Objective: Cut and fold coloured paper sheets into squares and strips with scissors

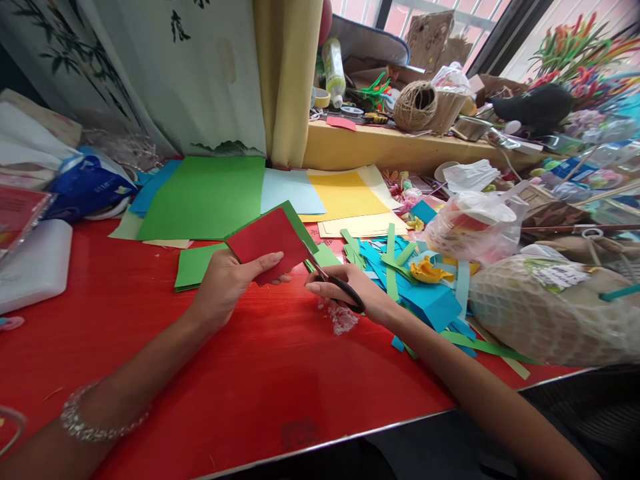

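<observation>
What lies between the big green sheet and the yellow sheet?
In the head view, a pale blue sheet lies between the big green sheet and the yellow sheet.

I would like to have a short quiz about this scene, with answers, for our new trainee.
1. Which hand holds the scissors?
2. True or false: a bracelet is worn on the left arm.
3. What colour is the sheet that shows behind the red paper in the left hand?
a) yellow
b) green
c) white

Key:
1. The right hand.
2. True.
3. b, a green sheet.
</observation>
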The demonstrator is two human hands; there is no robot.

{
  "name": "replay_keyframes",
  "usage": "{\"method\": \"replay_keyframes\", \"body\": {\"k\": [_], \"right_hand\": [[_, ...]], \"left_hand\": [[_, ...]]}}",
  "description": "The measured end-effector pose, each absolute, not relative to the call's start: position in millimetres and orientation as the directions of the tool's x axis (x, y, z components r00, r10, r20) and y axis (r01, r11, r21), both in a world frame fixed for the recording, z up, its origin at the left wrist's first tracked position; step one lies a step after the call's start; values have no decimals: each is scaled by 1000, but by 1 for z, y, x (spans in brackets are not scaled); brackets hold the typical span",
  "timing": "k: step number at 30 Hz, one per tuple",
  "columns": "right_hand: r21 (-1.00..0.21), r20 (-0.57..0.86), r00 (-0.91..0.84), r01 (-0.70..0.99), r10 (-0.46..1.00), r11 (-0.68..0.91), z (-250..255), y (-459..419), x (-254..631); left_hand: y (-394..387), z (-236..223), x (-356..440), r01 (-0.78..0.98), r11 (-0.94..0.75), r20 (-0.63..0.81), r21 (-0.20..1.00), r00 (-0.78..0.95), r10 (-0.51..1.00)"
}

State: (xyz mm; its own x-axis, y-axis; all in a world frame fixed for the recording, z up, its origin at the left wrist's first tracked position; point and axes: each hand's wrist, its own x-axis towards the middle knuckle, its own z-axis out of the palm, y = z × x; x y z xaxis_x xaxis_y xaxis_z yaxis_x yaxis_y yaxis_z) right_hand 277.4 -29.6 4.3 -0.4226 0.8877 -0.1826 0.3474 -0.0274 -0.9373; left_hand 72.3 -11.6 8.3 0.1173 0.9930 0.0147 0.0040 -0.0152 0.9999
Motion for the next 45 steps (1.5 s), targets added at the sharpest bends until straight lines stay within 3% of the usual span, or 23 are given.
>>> {"method": "replay_keyframes", "body": {"k": [45], "right_hand": [[-942, -219, -407, 325, 887, -83, 4, -32, 273]], "left_hand": [[-14, 6, 73, 45, -17, 11, 999, 124, 992]]}}
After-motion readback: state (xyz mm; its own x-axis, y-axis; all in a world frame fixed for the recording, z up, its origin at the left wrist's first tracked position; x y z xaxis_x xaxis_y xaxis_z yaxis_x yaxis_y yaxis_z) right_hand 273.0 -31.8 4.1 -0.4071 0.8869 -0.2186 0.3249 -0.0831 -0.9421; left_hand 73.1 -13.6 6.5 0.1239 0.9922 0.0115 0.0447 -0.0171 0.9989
